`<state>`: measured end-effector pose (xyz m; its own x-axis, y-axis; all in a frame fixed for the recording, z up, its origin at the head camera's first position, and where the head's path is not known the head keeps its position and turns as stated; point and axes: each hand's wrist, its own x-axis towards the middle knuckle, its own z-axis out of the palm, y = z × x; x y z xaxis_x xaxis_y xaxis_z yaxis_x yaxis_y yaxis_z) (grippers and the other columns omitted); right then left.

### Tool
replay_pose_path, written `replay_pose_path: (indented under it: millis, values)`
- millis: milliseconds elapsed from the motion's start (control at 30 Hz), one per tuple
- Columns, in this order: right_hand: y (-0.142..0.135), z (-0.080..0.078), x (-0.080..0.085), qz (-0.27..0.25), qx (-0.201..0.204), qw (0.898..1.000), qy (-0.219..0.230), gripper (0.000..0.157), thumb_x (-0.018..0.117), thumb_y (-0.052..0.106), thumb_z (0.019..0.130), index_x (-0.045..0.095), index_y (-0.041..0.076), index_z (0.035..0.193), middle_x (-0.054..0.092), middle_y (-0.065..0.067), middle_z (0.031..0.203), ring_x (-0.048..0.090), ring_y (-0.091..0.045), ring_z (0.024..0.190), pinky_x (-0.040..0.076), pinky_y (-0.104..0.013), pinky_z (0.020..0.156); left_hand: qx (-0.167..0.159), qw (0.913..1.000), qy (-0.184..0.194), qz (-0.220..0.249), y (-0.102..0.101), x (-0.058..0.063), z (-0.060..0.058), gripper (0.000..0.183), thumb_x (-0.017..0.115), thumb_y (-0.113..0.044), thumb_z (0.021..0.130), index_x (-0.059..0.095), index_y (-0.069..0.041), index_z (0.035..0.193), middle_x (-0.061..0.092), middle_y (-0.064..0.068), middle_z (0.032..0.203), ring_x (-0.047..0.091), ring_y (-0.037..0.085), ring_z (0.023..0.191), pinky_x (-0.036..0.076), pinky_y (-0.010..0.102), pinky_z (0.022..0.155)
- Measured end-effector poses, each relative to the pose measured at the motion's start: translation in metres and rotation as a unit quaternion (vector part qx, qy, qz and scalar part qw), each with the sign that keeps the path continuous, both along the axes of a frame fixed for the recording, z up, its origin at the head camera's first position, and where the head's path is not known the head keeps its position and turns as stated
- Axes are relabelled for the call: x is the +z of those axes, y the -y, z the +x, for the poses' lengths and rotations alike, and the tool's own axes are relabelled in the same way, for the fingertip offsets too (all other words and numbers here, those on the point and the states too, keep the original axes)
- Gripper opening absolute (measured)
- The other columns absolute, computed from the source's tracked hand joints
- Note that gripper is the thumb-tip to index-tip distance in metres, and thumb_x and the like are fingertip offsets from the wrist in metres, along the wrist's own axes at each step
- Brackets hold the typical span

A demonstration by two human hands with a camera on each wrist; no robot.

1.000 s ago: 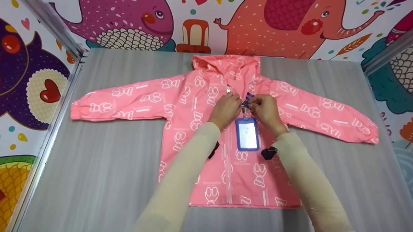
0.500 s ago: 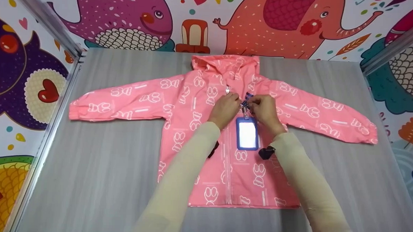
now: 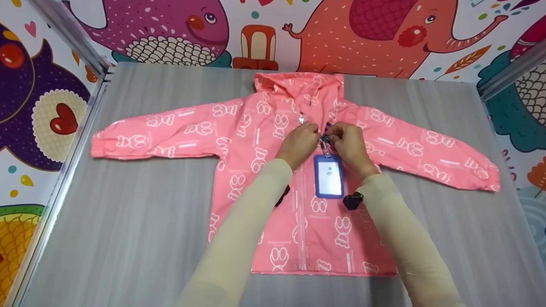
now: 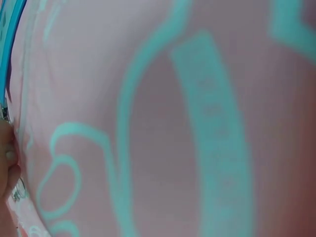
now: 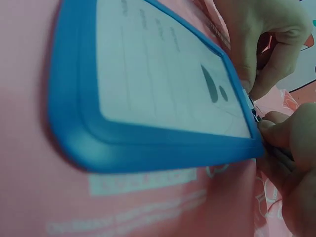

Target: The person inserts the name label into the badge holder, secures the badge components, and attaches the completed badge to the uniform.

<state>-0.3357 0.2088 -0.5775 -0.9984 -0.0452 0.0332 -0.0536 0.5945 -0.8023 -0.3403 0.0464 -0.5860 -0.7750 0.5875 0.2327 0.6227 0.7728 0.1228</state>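
A pink hooded jacket (image 3: 272, 171) with white line drawings lies spread flat, front up. On its chest rests a blue-framed badge holder (image 3: 329, 176), its metal clip and short dark striped lanyard (image 3: 325, 138) at the upper end. My left hand (image 3: 302, 145) pinches at the clip with curled fingers. From the other side, my right hand (image 3: 349, 145) pinches the lanyard between thumb and forefinger. The right wrist view has the badge holder (image 5: 84, 131) close up, with both hands meeting at its clip end. Mostly blurred jacket cloth (image 4: 153, 148) fills the left wrist view.
The jacket's zipper pull (image 3: 301, 120) sits just above my left hand. Grey wood-grain table (image 3: 130, 221) surrounds the jacket. Cartoon-printed panels (image 3: 182, 18) stand at the back and sides, with metal corner posts (image 3: 73, 33).
The badge holder has shifted slightly to the right. The lanyard is more bunched and more covered by my right hand's fingers. The jacket and my left hand have hardly moved.
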Motion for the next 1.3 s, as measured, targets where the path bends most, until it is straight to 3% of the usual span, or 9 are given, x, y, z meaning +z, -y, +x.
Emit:
replay_pose_path:
  millis: [400, 700, 1000, 1300]
  values:
    - [-0.001, 0.0, -0.003, 0.018, 0.022, 0.998, -0.054, 0.015, 0.057, -0.014, 0.083, 0.067, -0.004, 0.086, 0.069, -0.017, 0.082, 0.059, -0.02, 0.075, 0.047, -0.019, 0.065, -0.024, 0.9995, -0.02, 0.007, 0.001, -0.001, -0.002, 0.02, 0.058, -0.008, 0.093, 0.077, -0.008, 0.1, 0.069, 0.004, 0.101, 0.062, 0.022, 0.098, 0.052, 0.029, 0.094]
    - [-0.002, 0.001, -0.005, 0.012, 0.019, 0.998, -0.057, 0.014, 0.059, -0.013, 0.084, 0.067, -0.002, 0.086, 0.07, -0.018, 0.085, 0.062, -0.022, 0.079, 0.049, -0.02, 0.07, -0.031, 0.9993, -0.023, -0.003, 0.0, 0.0, -0.004, 0.021, 0.057, -0.008, 0.094, 0.077, -0.008, 0.098, 0.07, 0.003, 0.101, 0.062, 0.022, 0.098, 0.052, 0.029, 0.094]
    - [-0.005, 0.003, -0.012, -0.016, 0.018, 0.998, -0.065, 0.019, 0.055, -0.016, 0.083, 0.067, -0.002, 0.086, 0.069, -0.016, 0.085, 0.062, -0.021, 0.078, 0.05, -0.017, 0.067, -0.023, 0.9996, -0.001, -0.016, -0.004, 0.004, -0.003, 0.023, 0.054, -0.006, 0.094, 0.077, -0.008, 0.1, 0.071, 0.002, 0.107, 0.063, 0.021, 0.101, 0.054, 0.029, 0.094]
    - [-0.002, 0.0, -0.014, -0.029, 0.017, 0.997, -0.076, 0.017, 0.055, -0.017, 0.082, 0.065, -0.003, 0.082, 0.067, -0.018, 0.079, 0.058, -0.02, 0.073, 0.045, -0.017, 0.063, -0.034, 0.9978, -0.049, -0.028, -0.001, -0.001, -0.002, 0.024, 0.055, -0.004, 0.093, 0.077, -0.009, 0.098, 0.071, 0.001, 0.104, 0.062, 0.021, 0.099, 0.054, 0.03, 0.091]
